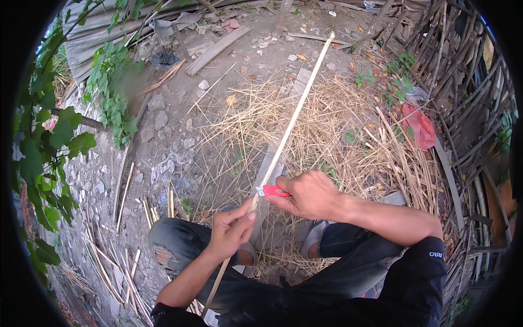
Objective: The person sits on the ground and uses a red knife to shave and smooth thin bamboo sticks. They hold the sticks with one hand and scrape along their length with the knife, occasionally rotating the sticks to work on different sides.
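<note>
A long, pale bamboo strip (297, 115) runs from between my legs up to the far right of centre. My left hand (233, 231) is closed round its lower part, fingers pinching it just below the blade. In my right hand (309, 193) is a red utility knife (274, 191), gripped with the thumb along its handle. The knife's short blade lies against the strip, just above my left fingers. Its cutting edge is too small to make out.
Thin shavings (338, 120) cover the ground ahead, around a narrow board (268, 163). More split strips (117, 272) lie at left. A stick fence (457, 87) with a red plastic bag (418, 126) borders the right; leafy vines (46, 163) hang left.
</note>
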Demonstrator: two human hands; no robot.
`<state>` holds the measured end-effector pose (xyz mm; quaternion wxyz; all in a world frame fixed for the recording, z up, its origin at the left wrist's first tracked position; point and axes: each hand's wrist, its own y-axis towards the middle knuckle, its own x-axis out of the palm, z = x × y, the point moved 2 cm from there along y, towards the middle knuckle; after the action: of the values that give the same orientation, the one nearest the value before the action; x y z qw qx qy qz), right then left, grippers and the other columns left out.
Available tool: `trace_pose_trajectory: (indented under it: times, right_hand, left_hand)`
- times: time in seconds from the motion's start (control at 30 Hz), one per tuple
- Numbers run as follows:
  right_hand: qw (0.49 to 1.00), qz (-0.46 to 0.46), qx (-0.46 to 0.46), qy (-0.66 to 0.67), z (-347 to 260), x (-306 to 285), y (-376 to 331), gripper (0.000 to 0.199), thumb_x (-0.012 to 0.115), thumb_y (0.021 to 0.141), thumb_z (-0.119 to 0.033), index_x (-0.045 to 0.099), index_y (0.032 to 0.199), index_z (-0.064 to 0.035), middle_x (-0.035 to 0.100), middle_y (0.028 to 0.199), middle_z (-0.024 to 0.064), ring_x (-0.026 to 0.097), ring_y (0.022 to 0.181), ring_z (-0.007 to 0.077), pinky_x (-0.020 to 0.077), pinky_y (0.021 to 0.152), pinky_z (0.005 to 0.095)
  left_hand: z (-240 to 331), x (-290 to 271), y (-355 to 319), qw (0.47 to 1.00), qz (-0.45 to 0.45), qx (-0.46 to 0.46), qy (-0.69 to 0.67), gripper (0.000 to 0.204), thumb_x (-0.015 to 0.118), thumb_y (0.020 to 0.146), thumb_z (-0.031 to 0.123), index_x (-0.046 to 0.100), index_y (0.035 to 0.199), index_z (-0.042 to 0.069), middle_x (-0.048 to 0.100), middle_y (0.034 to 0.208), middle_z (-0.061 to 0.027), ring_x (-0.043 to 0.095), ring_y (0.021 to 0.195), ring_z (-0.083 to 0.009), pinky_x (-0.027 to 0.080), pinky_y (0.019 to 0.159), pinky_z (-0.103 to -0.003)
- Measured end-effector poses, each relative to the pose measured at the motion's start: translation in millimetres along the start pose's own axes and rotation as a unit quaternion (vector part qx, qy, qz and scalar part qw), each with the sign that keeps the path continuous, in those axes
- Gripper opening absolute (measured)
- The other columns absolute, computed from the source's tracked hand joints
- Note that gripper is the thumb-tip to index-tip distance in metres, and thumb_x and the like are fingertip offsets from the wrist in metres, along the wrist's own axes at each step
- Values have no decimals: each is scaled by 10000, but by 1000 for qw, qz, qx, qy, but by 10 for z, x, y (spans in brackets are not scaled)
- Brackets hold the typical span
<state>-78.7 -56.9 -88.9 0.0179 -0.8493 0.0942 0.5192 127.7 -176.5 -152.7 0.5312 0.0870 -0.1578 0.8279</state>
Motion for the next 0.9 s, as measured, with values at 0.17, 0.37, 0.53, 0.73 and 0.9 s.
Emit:
trace_pose_trajectory:
  times: [0.17,0.37,0.53,0.73,0.9]
  right_hand:
    - [987,76,137,21,533,-199,197,564,537,1063,-543,694,876,-34,599,517,128,625,447,276,483,460,438]
    - [876,310,366,54,2238,-978,-234,726,489,1048,-655,707,807,-6,554,548,59,501,489,181,439,530,387]
    - [803,428,412,53,3036,-1102,-994,728,512,1030,-654,706,883,33,605,668,117,594,654,233,479,671,409]
    - [733,397,232,502,1916,-1057,-503,619,488,1060,-621,650,1095,-25,258,573,-79,249,420,67,218,430,265]
    - [744,361,168,537,1321,-1015,-186,390,547,1107,-380,654,1140,-7,299,568,-79,291,424,65,226,422,268]
  left_hand:
    - [-80,-106,-89,1000,-23,17,7,463,579,1061,14,554,1520,76,448,625,66,365,503,-20,276,472,-226]
    - [-125,-222,-603,986,-99,-16,131,431,622,1025,-19,613,1453,28,572,730,24,453,550,-16,357,493,-217]
    - [-119,-403,-1051,969,-142,78,187,435,645,980,-47,641,1413,-1,633,778,-21,475,538,-30,372,500,-230]
    - [-171,-302,-925,983,-54,60,164,446,640,976,-45,642,1418,13,628,796,-23,483,557,-32,362,501,-225]
    - [-142,-137,-778,979,-80,93,162,462,649,974,-34,639,1430,38,617,795,-17,471,559,-26,357,500,-221]
